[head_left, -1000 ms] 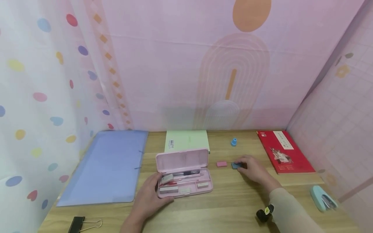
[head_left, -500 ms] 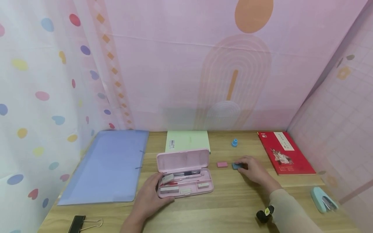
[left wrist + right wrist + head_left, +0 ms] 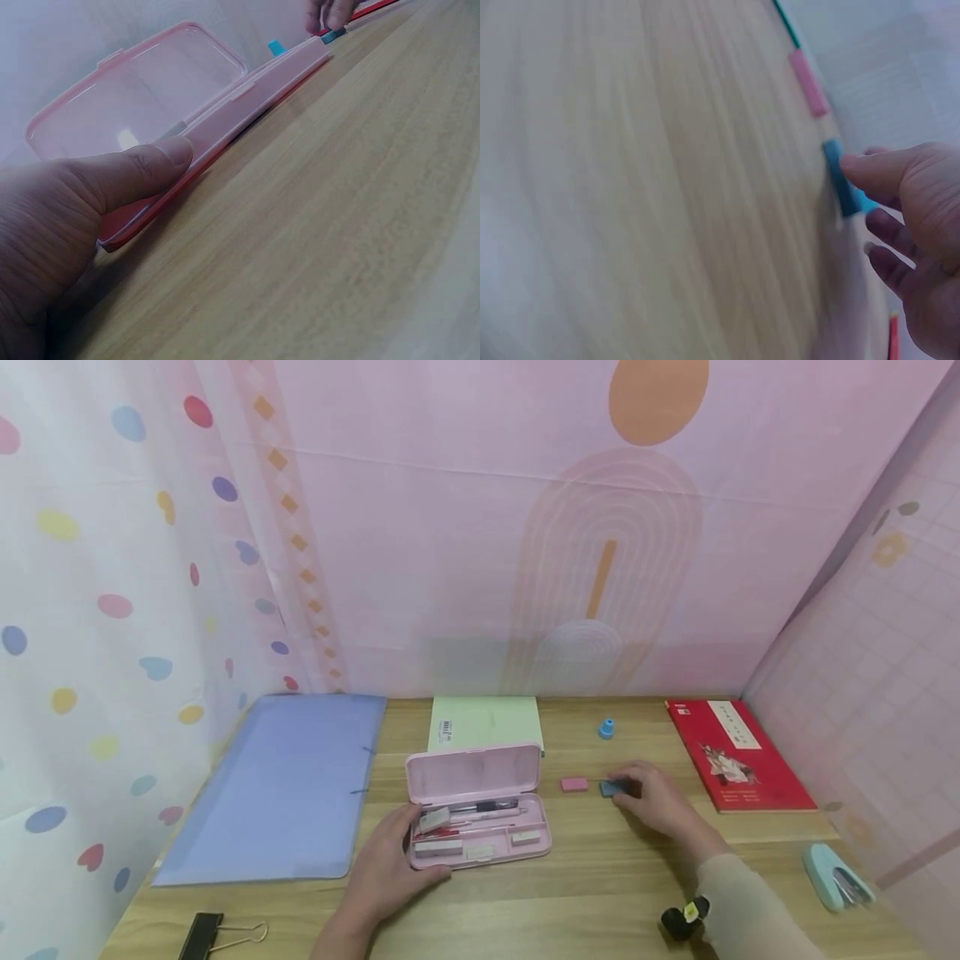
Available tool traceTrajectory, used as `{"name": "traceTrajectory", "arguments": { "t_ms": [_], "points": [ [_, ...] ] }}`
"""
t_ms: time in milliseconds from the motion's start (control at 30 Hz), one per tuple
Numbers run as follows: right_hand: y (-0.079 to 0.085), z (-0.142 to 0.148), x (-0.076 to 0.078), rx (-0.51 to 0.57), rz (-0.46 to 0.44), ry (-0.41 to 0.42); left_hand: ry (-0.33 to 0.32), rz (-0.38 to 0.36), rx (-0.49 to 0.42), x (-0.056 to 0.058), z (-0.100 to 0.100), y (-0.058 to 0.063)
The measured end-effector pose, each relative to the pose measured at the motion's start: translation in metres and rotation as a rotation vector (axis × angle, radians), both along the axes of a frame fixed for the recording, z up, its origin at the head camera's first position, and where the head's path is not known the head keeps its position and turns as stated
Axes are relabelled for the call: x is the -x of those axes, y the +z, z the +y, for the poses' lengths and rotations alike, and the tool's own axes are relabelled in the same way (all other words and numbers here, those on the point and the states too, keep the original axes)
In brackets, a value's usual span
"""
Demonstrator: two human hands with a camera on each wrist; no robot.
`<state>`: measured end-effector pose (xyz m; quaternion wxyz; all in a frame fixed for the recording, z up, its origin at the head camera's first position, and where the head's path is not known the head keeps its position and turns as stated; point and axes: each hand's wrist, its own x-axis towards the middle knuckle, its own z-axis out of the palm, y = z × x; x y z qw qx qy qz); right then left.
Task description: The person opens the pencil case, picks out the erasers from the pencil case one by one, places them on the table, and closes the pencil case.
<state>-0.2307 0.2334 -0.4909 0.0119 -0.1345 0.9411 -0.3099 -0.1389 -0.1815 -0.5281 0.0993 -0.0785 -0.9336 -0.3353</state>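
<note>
A pink pencil case (image 3: 536,810) lies with its lid raised, holding several pens and pale erasers. At its left end my left hand (image 3: 386,868) grips the case, with the thumb (image 3: 161,157) along the front wall. My right hand (image 3: 660,802) pinches a dark blue eraser (image 3: 609,789) on the table to the right of the case. Its thumb (image 3: 862,169) lies against the eraser's side in the right wrist view, and the fingers behind are partly hidden. Between the case and the blue eraser sits a pink eraser (image 3: 574,785).
Behind the case lies a green notebook (image 3: 483,722), and a blue folder (image 3: 277,785) covers the left side. A small blue conical object (image 3: 606,729) stands at the back. To the right are a red book (image 3: 750,777) and a mint stapler (image 3: 828,877). A black binder clip (image 3: 201,935) is front left.
</note>
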Motion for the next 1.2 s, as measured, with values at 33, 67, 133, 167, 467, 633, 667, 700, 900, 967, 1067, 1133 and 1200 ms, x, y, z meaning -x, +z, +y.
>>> {"name": "traceTrajectory", "arguments": {
  "t_ms": [33,67,133,167,467,633,667,700,900,967,1067,1133,1200],
  "points": [
    [0.002,-0.004,-0.003,0.004,0.014,-0.011,-0.002,0.002,-0.001,0.0,0.0,0.0],
    [0.005,-0.008,-0.006,0.007,0.033,-0.009,-0.003,0.008,-0.001,0.0,0.0,0.0],
    [0.012,-0.023,-0.013,0.021,0.057,0.01,-0.001,0.014,0.0,0.0,-0.001,0.001],
    [0.015,-0.032,-0.017,0.026,0.078,0.04,0.001,0.019,0.002,0.0,-0.001,0.001],
    [0.015,-0.105,-0.042,-0.079,0.205,0.377,0.001,0.007,0.003,0.002,-0.002,0.0],
    [0.003,-0.12,-0.042,-0.095,0.173,0.405,0.004,0.004,0.003,0.001,-0.002,-0.001],
    [0.003,-0.122,-0.041,-0.102,0.171,0.407,0.004,0.005,0.003,0.0,-0.002,-0.001],
    [0.002,-0.123,-0.041,-0.109,0.164,0.408,0.004,0.007,0.005,0.0,-0.002,-0.001],
    [0.005,-0.128,-0.037,-0.139,0.147,0.448,0.004,0.009,0.018,0.0,-0.003,0.0],
    [0.007,-0.129,-0.038,-0.137,0.156,0.457,0.003,0.008,0.018,-0.001,-0.003,0.0],
    [0.011,-0.121,-0.042,-0.1,0.201,0.42,-0.002,0.019,0.013,-0.001,-0.002,-0.001],
    [0.015,-0.11,-0.044,-0.046,0.24,0.365,-0.005,0.022,0.01,-0.001,-0.002,-0.001],
    [0.019,-0.096,-0.045,0.006,0.268,0.288,-0.005,0.026,0.008,0.0,-0.001,-0.001]
  ]
}}
